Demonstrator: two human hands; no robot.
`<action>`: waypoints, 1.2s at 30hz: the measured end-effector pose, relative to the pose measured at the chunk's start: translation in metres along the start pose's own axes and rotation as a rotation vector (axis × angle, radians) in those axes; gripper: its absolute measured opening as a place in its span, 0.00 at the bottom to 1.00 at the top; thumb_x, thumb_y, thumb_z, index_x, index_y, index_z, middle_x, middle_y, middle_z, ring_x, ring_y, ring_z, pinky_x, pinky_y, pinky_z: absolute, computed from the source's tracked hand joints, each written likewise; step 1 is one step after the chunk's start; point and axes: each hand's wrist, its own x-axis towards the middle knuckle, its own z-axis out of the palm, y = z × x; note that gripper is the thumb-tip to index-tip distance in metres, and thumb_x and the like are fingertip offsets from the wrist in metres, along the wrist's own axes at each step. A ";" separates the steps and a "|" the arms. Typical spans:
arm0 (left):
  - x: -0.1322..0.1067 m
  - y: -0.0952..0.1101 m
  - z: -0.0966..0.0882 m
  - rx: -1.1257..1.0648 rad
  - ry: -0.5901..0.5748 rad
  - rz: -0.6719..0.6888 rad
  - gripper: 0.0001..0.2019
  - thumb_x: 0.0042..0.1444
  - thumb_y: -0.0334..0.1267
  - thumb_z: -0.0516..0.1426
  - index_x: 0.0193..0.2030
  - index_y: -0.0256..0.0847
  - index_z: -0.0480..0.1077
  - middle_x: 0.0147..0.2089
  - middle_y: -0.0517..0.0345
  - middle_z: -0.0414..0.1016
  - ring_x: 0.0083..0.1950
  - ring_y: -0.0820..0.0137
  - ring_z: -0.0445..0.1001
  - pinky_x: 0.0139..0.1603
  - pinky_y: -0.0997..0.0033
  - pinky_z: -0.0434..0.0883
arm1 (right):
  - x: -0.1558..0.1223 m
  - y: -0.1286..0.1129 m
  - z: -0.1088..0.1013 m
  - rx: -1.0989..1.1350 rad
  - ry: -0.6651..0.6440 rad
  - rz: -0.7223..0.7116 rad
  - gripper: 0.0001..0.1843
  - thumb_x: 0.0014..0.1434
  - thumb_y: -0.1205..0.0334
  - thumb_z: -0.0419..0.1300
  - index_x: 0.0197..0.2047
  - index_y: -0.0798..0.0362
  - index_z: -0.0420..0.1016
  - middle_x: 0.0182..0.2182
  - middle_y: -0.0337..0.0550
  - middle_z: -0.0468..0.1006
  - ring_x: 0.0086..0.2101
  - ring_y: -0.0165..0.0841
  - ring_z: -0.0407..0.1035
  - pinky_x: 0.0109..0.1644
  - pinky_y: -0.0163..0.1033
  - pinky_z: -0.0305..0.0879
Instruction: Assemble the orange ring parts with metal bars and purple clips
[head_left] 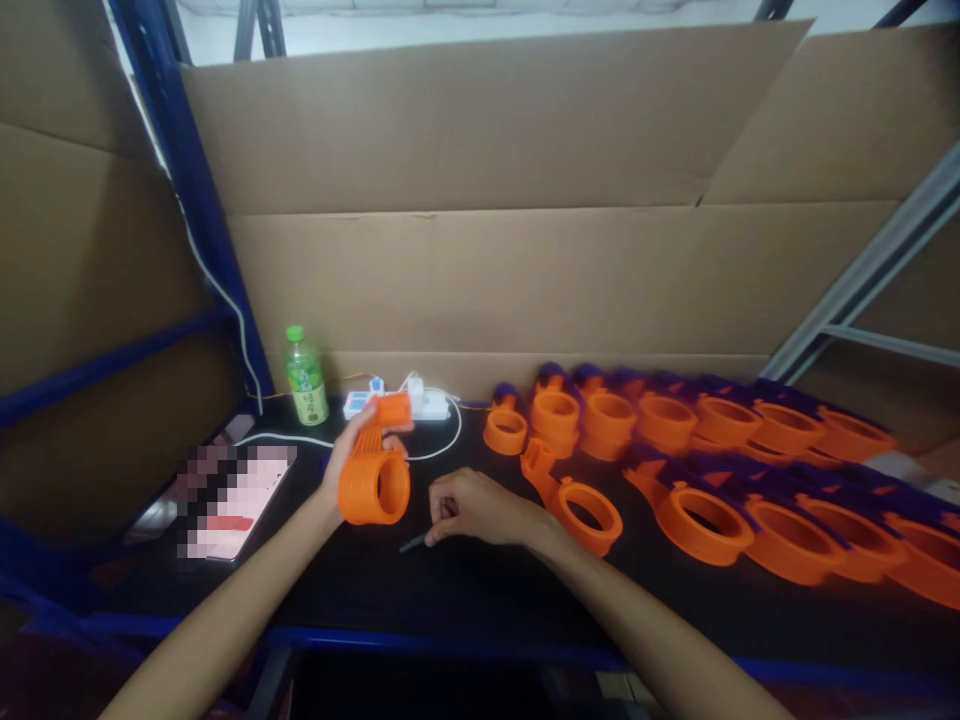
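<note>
Left hand (342, 462): fingers wrapped around an orange part (357, 492), grasping it.
Orange part: lifted in front of the black tabletop (457, 600), slightly left of view centre; wide ring end at the bottom, smaller end at the top by the fingertips. Clock below is read from this part.
Right hand (480, 505): at 3 o'clock, apart from the orange part; fingers curled, thumb and fingers pinching a thin dark stick (412, 544).
Dark stick: end pokes out toward 8 o'clock from the fingers; exact type can't tell.
Nearest loose ring piece (596, 535): 3 o'clock, just beside the right wrist, lying on the tabletop.
Front row of orange rings (787, 550): 3 o'clock, farther out, side by side; blurred.
Back row of orange rings (667, 425): between 2 and 3 o'clock, some apparently stacked; tops blurred.
Power strip (433, 406): 1 o'clock, plugs in, white cable (459, 425) looping off it.
Bottle (306, 385): 11 o'clock, upright, green cap.
Pinkish flat panel (251, 495): 9 o'clock, partly pixelated.
Cardboard wall (495, 280): 12 o'clock, behind everything.
</note>
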 end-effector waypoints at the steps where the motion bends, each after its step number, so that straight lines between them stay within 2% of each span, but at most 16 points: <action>1: 0.000 0.000 0.000 0.005 -0.004 -0.016 0.17 0.58 0.49 0.58 0.44 0.36 0.75 0.32 0.52 0.77 0.25 0.70 0.73 0.29 0.67 0.74 | 0.000 0.002 0.001 0.031 -0.009 0.010 0.18 0.51 0.47 0.70 0.29 0.54 0.76 0.27 0.34 0.74 0.28 0.25 0.65 0.31 0.31 0.54; 4: -0.001 0.001 -0.001 0.030 -0.031 -0.068 0.20 0.58 0.52 0.58 0.42 0.34 0.76 0.24 0.54 0.73 0.25 0.67 0.74 0.28 0.67 0.73 | -0.001 0.006 0.001 0.113 -0.023 0.026 0.20 0.50 0.45 0.70 0.29 0.55 0.75 0.25 0.34 0.73 0.26 0.25 0.63 0.29 0.31 0.53; 7: -0.002 0.002 0.000 0.047 -0.045 -0.090 0.20 0.57 0.52 0.58 0.40 0.34 0.76 0.23 0.55 0.72 0.25 0.66 0.74 0.29 0.67 0.73 | -0.002 0.008 -0.005 0.192 0.054 0.032 0.20 0.51 0.46 0.69 0.29 0.55 0.75 0.24 0.34 0.71 0.25 0.25 0.61 0.28 0.31 0.53; 10: -0.004 0.003 0.000 0.037 -0.056 -0.123 0.19 0.57 0.51 0.58 0.40 0.34 0.76 0.24 0.54 0.74 0.26 0.66 0.75 0.31 0.66 0.74 | -0.004 0.010 -0.018 0.287 0.233 0.054 0.19 0.55 0.45 0.66 0.32 0.55 0.76 0.23 0.34 0.69 0.25 0.26 0.59 0.28 0.32 0.53; 13: -0.004 0.003 -0.001 0.054 -0.104 -0.165 0.18 0.58 0.51 0.57 0.40 0.35 0.77 0.25 0.53 0.75 0.27 0.65 0.76 0.31 0.66 0.74 | -0.006 0.010 -0.032 0.413 0.439 0.067 0.20 0.57 0.44 0.63 0.34 0.54 0.75 0.26 0.37 0.71 0.26 0.27 0.61 0.29 0.32 0.56; 15: -0.003 0.001 -0.002 0.086 -0.138 -0.183 0.19 0.58 0.51 0.57 0.39 0.35 0.77 0.25 0.52 0.75 0.27 0.64 0.76 0.30 0.66 0.73 | -0.008 0.009 -0.036 0.520 0.516 0.092 0.19 0.58 0.44 0.62 0.35 0.54 0.73 0.26 0.36 0.70 0.24 0.25 0.59 0.26 0.32 0.53; 18: -0.003 -0.003 -0.003 0.157 -0.168 -0.189 0.18 0.58 0.51 0.58 0.37 0.35 0.76 0.26 0.50 0.76 0.27 0.64 0.77 0.29 0.67 0.73 | -0.009 0.007 -0.037 0.642 0.531 0.116 0.19 0.58 0.44 0.62 0.37 0.53 0.71 0.24 0.33 0.65 0.19 0.22 0.53 0.21 0.31 0.47; 21: -0.003 -0.007 -0.001 0.228 -0.184 -0.143 0.17 0.57 0.49 0.60 0.36 0.34 0.75 0.26 0.49 0.76 0.26 0.64 0.77 0.28 0.68 0.73 | -0.009 0.005 -0.035 0.691 0.538 0.102 0.20 0.58 0.43 0.63 0.37 0.53 0.71 0.24 0.32 0.64 0.19 0.22 0.53 0.21 0.31 0.47; 25: -0.004 -0.009 0.001 0.302 -0.198 -0.083 0.17 0.58 0.47 0.61 0.42 0.32 0.75 0.26 0.48 0.77 0.26 0.65 0.77 0.28 0.69 0.74 | -0.009 0.003 -0.035 0.689 0.541 0.101 0.19 0.58 0.44 0.63 0.37 0.53 0.70 0.25 0.33 0.64 0.19 0.22 0.53 0.21 0.31 0.47; 29: -0.004 -0.012 0.002 0.328 -0.189 -0.046 0.17 0.58 0.47 0.61 0.45 0.33 0.74 0.31 0.48 0.79 0.25 0.67 0.77 0.28 0.71 0.75 | -0.010 0.002 -0.036 0.639 0.515 0.111 0.19 0.59 0.44 0.62 0.37 0.53 0.71 0.22 0.32 0.63 0.19 0.23 0.52 0.22 0.32 0.46; 33: -0.004 -0.015 0.001 0.374 -0.143 0.008 0.17 0.56 0.47 0.63 0.44 0.34 0.74 0.39 0.46 0.81 0.25 0.69 0.77 0.27 0.71 0.75 | -0.011 0.001 -0.037 0.524 0.549 0.048 0.18 0.59 0.45 0.62 0.35 0.53 0.72 0.25 0.35 0.69 0.25 0.27 0.60 0.29 0.33 0.56; 36: -0.005 -0.015 0.003 0.428 -0.132 0.025 0.19 0.54 0.49 0.63 0.44 0.34 0.74 0.40 0.46 0.81 0.24 0.69 0.78 0.26 0.71 0.75 | -0.011 0.002 -0.037 0.430 0.570 0.008 0.16 0.61 0.48 0.61 0.35 0.53 0.72 0.30 0.39 0.73 0.32 0.30 0.66 0.37 0.35 0.61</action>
